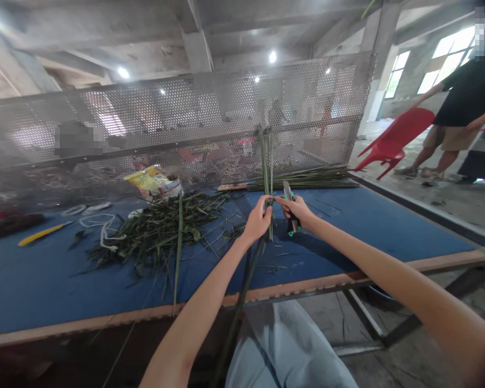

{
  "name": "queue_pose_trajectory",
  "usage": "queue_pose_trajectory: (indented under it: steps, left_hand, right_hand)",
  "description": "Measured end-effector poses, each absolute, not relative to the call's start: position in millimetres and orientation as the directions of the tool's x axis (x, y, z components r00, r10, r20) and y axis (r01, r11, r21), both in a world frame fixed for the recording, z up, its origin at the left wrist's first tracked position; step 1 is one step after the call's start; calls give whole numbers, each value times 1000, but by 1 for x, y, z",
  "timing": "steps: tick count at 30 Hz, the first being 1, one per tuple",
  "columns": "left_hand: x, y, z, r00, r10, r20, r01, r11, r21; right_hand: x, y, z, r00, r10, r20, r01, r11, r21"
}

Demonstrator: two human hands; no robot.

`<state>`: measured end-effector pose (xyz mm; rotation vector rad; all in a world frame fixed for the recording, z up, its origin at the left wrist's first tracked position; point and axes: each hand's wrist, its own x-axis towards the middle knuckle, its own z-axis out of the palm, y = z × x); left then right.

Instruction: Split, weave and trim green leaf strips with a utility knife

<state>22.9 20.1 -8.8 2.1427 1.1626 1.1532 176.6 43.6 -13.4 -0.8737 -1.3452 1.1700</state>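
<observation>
Long green leaf strips (265,161) stand nearly upright in front of me, and my left hand (259,220) is closed around their lower part. Some strips trail below that hand, over the table's front edge. In my right hand (297,210) is a utility knife (288,194) with a black and teal handle, its blade end pointing up. The right fingertips reach to the strips right beside my left fingers; whether they pinch a strip too, I cannot tell.
A heap of cut leaf pieces (161,231) lies left on the blue table (327,253). Behind are a yellow bag (149,183), more long strips (307,179) and a perforated metal screen (210,118). A yellow-handled tool (44,234) lies far left. Beyond stand a red chair (400,137) and a person (464,102).
</observation>
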Motion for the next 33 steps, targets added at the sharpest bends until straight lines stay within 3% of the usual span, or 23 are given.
queue_pose_trajectory:
  steps: [10, 17, 21, 26, 33]
  left_hand:
    - [27, 22, -7, 340, 878, 336, 212, -419, 883]
    - [27, 22, -5, 323, 881, 345, 113, -398, 910]
    - [24, 24, -9, 265, 873, 408, 193, -463, 865]
    - [20, 25, -12, 206, 813, 544, 448, -573, 686]
    - [21, 22, -11, 200, 807, 556, 552, -562, 616]
  right_hand:
    - [177, 47, -13, -131, 958, 255, -116, 241, -964]
    - [178, 44, -10, -192, 957, 216, -167, 185, -968]
    - [179, 42, -5, -256, 945, 202, -230, 144, -962]
    - [177, 37, -1, -354, 916, 188, -132, 150, -980]
    - [171, 33, -3, -433, 894, 113, -91, 81, -993]
